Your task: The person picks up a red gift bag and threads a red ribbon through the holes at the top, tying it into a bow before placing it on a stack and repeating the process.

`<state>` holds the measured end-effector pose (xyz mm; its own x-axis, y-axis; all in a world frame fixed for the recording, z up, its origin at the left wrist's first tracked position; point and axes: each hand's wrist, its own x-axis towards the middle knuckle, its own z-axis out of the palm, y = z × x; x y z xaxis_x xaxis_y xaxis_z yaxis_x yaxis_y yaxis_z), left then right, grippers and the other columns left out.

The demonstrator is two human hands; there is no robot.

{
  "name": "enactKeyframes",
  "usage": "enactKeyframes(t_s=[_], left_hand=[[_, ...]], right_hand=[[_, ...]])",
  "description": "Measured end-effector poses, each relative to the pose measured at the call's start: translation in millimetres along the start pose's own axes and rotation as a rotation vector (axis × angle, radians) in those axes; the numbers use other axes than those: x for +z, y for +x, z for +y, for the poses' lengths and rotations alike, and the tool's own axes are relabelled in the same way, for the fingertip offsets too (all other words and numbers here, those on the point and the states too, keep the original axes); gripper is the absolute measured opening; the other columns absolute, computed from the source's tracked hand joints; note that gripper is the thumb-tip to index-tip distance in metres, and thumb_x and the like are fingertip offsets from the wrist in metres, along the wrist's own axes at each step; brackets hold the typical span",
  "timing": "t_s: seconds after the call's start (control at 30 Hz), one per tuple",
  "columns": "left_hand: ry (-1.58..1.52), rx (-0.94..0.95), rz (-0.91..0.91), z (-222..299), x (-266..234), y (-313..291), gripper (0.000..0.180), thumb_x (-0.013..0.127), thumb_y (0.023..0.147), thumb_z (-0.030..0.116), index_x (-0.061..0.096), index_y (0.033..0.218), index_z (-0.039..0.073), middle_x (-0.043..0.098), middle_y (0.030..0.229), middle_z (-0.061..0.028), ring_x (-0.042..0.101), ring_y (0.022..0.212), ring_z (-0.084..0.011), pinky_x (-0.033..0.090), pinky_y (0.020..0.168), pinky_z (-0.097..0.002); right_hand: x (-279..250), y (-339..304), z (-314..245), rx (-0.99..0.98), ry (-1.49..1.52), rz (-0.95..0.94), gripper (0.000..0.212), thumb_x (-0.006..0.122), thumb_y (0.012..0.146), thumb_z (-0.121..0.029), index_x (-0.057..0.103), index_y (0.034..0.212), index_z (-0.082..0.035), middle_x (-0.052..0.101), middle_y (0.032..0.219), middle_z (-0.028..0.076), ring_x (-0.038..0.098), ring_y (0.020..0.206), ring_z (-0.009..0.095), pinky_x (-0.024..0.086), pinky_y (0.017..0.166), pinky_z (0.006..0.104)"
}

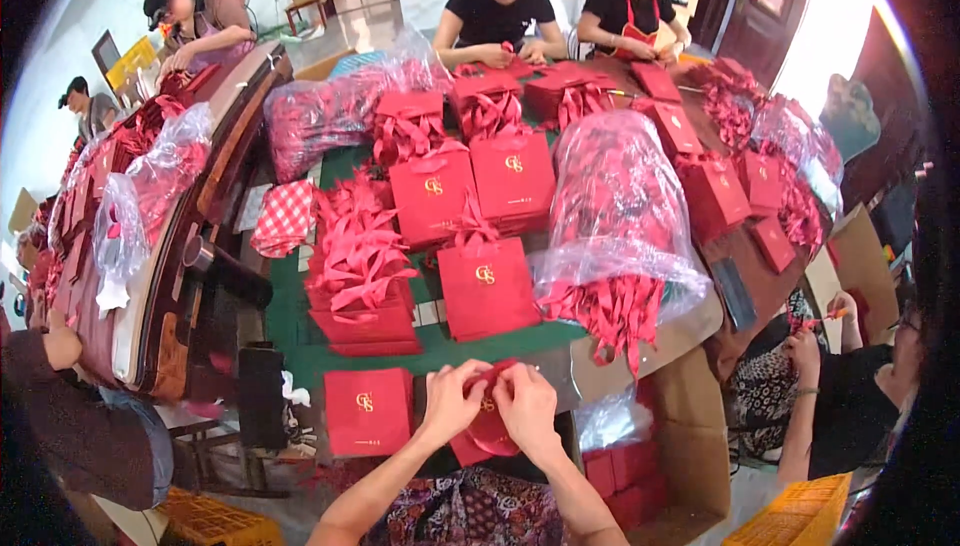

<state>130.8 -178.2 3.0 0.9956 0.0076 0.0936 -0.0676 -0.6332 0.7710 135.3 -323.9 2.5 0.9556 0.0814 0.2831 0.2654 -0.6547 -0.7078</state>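
Note:
At the near table edge, my left hand (452,406) and my right hand (527,411) are close together, both closed at the top of a small red paper gift bag (468,449). A red ribbon loop hangs over the bag's front below my fingers. What exactly my fingertips pinch at the rim is hidden. Left of my hands lies a flat stack of red gift bags (367,414) with a gold emblem. Just beyond them lies another stack of red bags (487,291), and to its left a pile of bags with ribbon handles (360,246).
A clear plastic sack (625,181) of red ribbons slumps right of centre. An open cardboard box (697,446) with red bags stands below the table at right. A black tumbler (228,271) lies at left beside a checked cloth (285,218). Several people work around the tables.

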Motion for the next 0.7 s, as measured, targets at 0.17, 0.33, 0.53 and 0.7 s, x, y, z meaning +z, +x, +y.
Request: enactKeyframes(t_s=[0.17, 0.33, 0.53, 0.7], left_hand=[[0.061, 0.052, 0.042, 1.2, 4.3, -4.7, 0.022, 0.066, 0.084, 0.014, 0.071, 0.105, 0.013, 0.073, 0.09, -0.0091, 0.065, 0.085, -0.0319, 0.045, 0.079, -0.0439], [-0.103, -0.037, -0.007, -10.5, -1.1, 2.2, 0.021, 0.066, 0.084, 0.014, 0.07, 0.105, 0.012, 0.075, 0.094, -0.0107, 0.069, 0.089, -0.0311, 0.048, 0.081, -0.0438], [-0.137, -0.063, -0.024, -13.8, -1.3, 0.2, 0.022, 0.067, 0.084, 0.018, 0.069, 0.105, 0.011, 0.075, 0.095, -0.0126, 0.071, 0.092, -0.0306, 0.051, 0.082, -0.0434], [-0.032, 0.032, -0.02, -6.7, -1.2, 2.7, 0.018, 0.065, 0.086, 0.022, 0.069, 0.102, 0.013, 0.074, 0.091, -0.0104, 0.069, 0.088, -0.03, 0.045, 0.081, -0.044]], right_hand=[[2.6, 5.4, -0.9, -0.048, -0.082, -0.02, 0.012, 0.069, 0.082, -0.007, 0.06, 0.088, -0.004, 0.062, 0.079, 0.017, 0.064, 0.075, 0.038, 0.051, 0.066, 0.0491], [-1.3, 3.4, -7.6, -0.044, 0.058, 0.008, 0.014, 0.07, 0.084, -0.01, 0.061, 0.093, -0.005, 0.063, 0.082, 0.016, 0.064, 0.075, 0.037, 0.052, 0.065, 0.047], [-8.5, -0.1, -6.3, -0.082, -0.022, -0.01, 0.012, 0.07, 0.084, -0.01, 0.063, 0.093, -0.007, 0.061, 0.083, 0.013, 0.063, 0.08, 0.034, 0.052, 0.068, 0.0446], [-7.7, 3.6, -2.5, -0.111, -0.052, -0.04, 0.011, 0.07, 0.083, -0.008, 0.064, 0.092, -0.006, 0.061, 0.085, 0.013, 0.062, 0.08, 0.034, 0.051, 0.07, 0.0441]])
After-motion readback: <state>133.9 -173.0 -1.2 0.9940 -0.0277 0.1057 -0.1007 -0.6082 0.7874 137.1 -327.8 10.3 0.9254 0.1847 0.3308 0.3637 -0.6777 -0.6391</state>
